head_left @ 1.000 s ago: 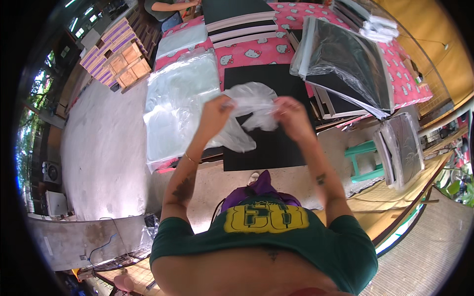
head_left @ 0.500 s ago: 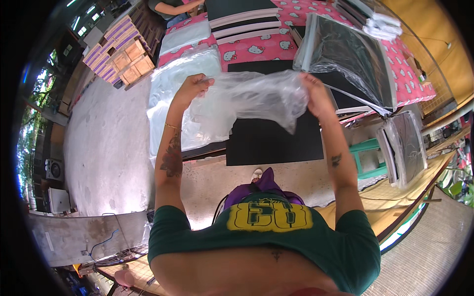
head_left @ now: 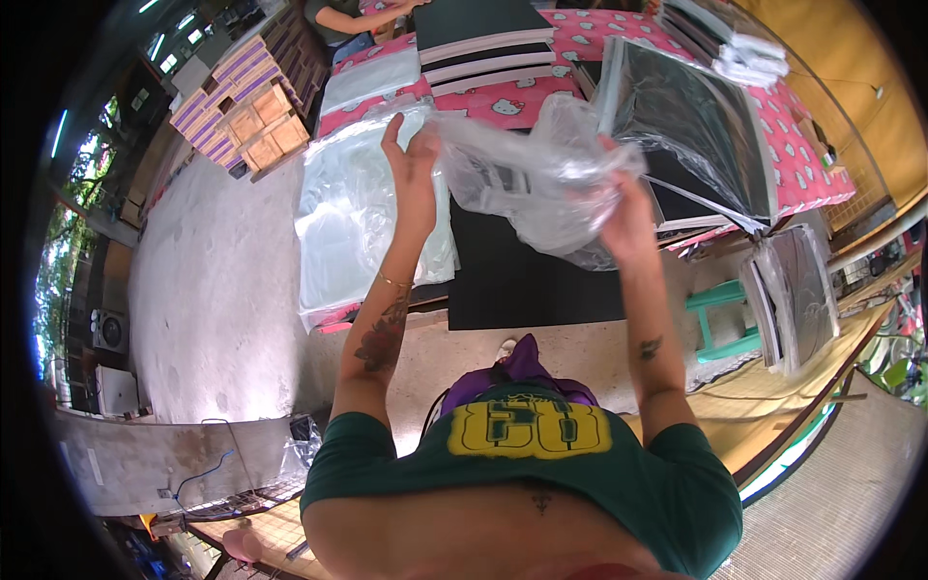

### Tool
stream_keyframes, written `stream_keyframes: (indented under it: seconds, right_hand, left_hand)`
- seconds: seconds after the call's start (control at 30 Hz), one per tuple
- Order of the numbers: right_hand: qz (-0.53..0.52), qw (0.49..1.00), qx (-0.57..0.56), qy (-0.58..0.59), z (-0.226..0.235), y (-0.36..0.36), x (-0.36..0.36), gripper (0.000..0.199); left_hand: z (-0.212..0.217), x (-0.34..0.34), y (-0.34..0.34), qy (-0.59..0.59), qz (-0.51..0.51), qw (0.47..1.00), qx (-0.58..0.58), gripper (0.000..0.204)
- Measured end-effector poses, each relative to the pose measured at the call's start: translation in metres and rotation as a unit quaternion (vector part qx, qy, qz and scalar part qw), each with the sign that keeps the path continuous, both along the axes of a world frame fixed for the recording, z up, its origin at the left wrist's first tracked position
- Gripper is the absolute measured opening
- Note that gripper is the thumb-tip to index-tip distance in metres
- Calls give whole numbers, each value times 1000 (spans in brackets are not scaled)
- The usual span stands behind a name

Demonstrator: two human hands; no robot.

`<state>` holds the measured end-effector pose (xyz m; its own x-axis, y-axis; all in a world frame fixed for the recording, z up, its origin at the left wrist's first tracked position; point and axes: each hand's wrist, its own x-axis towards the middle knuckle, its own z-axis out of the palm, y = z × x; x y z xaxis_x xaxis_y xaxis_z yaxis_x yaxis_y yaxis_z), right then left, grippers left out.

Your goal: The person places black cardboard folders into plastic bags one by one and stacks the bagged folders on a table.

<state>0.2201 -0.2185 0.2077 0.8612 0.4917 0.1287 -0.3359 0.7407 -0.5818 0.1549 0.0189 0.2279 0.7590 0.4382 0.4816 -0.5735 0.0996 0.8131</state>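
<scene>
A crumpled clear plastic bag point(head_left: 532, 184) stretches between my hands above a flat black board point(head_left: 536, 275). My right hand point(head_left: 626, 208) is closed on the bag's right end, slightly blurred, with plastic bunched about the fingers. At the bag's left end, my left hand point(head_left: 413, 166) is raised with fingers apart; the plastic's edge lies beside it, and whether they touch is hard to tell. Beneath my left hand spreads a pile of flat clear plastic bags point(head_left: 353, 217).
The table wears a pink patterned cloth point(head_left: 488, 111). A stack of black boards point(head_left: 483, 29) stands at the far side, near a co-worker's arm point(head_left: 367, 19). Plastic-wrapped boards point(head_left: 691, 116) lie at right. A green stool point(head_left: 720, 319) and wrapped panels point(head_left: 797, 300) stand lower right; boxes point(head_left: 261, 126) at left.
My left hand has gone from a pinch on the plastic to spread fingers, moving right and up. The right hand has lowered a little, and the bag has bunched toward it.
</scene>
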Motion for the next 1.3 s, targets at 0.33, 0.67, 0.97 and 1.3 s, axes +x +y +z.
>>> stream_keyframes:
  seconds: [0.33, 0.67, 0.97, 1.3]
  right_hand:
    - [-107, 986, -14, -128, 35, -71, 13, 57]
    - [-252, 821, -396, -325, 67, -90, 32, 81]
    - [99, 935, -293, -173, 5, -101, 58, 52]
    - [135, 987, -88, -6, -51, -132, 7, 64]
  left_hand:
    - [-4, -11, -15, 59, 63, 770, 632, 42]
    - [3, -12, -38, 119, -476, 861, -130, 39]
    - [-2, -39, 7, 229, -326, 841, 366, 46]
    - [-53, -44, 48, 201, -152, 831, 496, 35]
